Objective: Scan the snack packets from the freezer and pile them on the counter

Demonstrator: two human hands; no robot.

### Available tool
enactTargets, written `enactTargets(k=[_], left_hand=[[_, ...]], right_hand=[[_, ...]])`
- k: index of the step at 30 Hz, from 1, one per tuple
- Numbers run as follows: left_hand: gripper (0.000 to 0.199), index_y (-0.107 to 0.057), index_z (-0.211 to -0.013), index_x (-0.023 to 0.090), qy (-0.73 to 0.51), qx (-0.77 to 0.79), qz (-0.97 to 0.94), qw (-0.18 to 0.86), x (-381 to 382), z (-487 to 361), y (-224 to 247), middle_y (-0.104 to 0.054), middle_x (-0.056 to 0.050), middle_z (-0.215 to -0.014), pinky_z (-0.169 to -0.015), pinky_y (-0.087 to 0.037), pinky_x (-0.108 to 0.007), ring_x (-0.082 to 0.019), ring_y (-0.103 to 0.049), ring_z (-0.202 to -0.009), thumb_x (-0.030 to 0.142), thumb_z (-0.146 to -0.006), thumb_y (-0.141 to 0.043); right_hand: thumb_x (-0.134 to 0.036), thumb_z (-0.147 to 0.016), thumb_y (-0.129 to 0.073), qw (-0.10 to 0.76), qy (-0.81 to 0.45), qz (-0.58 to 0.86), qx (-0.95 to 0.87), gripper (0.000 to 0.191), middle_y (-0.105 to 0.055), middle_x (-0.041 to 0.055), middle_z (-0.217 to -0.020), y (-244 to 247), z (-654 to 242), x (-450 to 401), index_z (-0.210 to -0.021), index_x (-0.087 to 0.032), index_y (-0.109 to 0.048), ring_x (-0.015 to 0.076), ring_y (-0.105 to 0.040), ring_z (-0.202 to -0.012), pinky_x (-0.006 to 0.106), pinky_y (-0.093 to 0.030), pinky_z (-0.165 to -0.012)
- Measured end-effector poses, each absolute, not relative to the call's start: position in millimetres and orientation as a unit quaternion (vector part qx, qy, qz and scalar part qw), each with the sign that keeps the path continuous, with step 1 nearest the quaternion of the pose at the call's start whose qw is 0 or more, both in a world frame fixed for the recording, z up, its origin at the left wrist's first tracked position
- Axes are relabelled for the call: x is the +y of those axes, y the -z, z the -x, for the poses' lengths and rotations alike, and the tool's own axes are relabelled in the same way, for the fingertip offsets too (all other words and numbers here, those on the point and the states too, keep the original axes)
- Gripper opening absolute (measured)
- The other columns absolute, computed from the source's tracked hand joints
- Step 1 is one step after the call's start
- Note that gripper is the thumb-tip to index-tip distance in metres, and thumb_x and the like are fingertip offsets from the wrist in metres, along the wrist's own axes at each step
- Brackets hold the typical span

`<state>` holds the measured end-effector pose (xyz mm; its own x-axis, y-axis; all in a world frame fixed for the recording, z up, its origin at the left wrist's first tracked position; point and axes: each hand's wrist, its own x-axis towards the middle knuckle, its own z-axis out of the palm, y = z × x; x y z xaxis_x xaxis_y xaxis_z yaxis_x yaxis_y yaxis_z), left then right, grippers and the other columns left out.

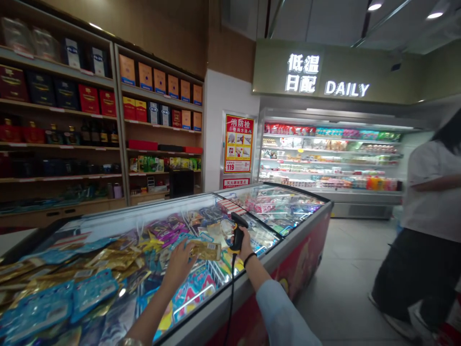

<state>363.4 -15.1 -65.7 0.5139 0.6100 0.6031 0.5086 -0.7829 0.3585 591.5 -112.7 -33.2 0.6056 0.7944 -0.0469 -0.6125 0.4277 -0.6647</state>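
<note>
Inside a brightly lit grocery shop, wooden shelves (57,144) of boxed goods and a glass-fronted refrigerated display case (360,209) stand beyond a long red-sided chest freezer (302,254), and a person in a white T-shirt (430,192) stands to the right. Over the freezer's blue and gold foil packets (72,288), the right hand (243,245) grips a black corded barcode scanner (237,233), while the left hand (178,266) holds a flat gold foil packet (205,250) by its edge.
</note>
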Motion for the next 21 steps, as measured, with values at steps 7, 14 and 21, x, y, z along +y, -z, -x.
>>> enactTargets(k=[7, 14, 21], left_hand=[[0.026, -0.061, -0.108, 0.022, -0.335, 0.291, -0.893, 0.074, -9.6, -362.8, 65.8, -0.054, -0.012, -0.133, -0.108, -0.039, -0.047, -0.029, -0.048, -0.128, 0.034, -0.086, -0.052], [0.052, -0.049, -0.126, 0.018, -0.351, 0.335, -0.873, 0.045, -16.5, -364.5, 68.2, -0.045, -0.015, -0.141, -0.108, -0.038, -0.047, -0.032, -0.042, -0.133, 0.029, -0.077, -0.062], [0.046, -0.056, -0.121, 0.019, -0.358, 0.319, -0.877, 0.036, -19.7, -356.7, 52.4, -0.049, -0.015, -0.139, -0.108, -0.036, -0.050, -0.032, -0.046, -0.129, 0.038, -0.080, -0.062]], right_hand=[[-0.036, -0.071, -0.060, 0.819, -0.429, 0.343, -0.169, 0.022, -0.057, -0.0012, -0.053, 36.7, -592.1, -109.0, -0.079, -0.015, -0.059, 0.0101, -0.049, -0.038, 0.020, -0.038, -0.037], [-0.037, -0.076, -0.057, 0.809, -0.422, 0.366, -0.182, 0.021, -0.058, -0.0016, -0.055, 34.5, -589.8, -112.7, -0.080, -0.016, -0.058, 0.0105, -0.050, -0.039, 0.020, -0.038, -0.036], [-0.045, -0.091, -0.050, 0.805, -0.414, 0.358, -0.228, 0.033, -0.063, 0.0015, -0.075, 20.2, -577.6, -130.2, -0.093, -0.014, -0.062, 0.0142, -0.062, -0.060, 0.024, -0.050, -0.050]])
